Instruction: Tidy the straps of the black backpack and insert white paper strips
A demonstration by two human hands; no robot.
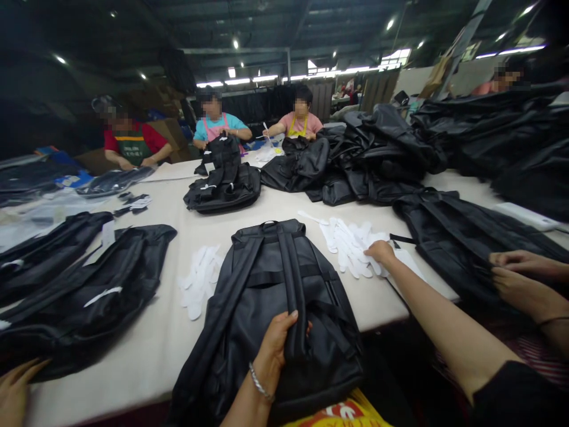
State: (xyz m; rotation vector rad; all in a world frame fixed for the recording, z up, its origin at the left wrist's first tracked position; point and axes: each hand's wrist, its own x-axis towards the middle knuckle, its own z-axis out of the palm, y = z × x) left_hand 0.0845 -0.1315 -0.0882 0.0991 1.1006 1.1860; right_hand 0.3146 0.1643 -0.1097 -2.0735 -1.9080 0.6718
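A black backpack (249,302) lies on the table straight before me, its back panel and two shoulder straps facing up. My left hand (278,341), with a silver bracelet at the wrist, is closed around the right-hand shoulder strap (291,279), thumb on top. Stretched out to the right, my right hand (380,252) has its fingers pinched at the edge of a pile of white strips (347,243) with rounded ends. Its fingertips touch a strip there; the exact hold is partly hidden. A second pile of white strips (200,276) lies left of the backpack.
Another person's hands (524,276) work on a black bag (475,237) at right; a further hand (18,385) touches a bag (102,296) at left. A heap of black bags (373,154) lies farther back. Several people sit or stand across the table (164,320).
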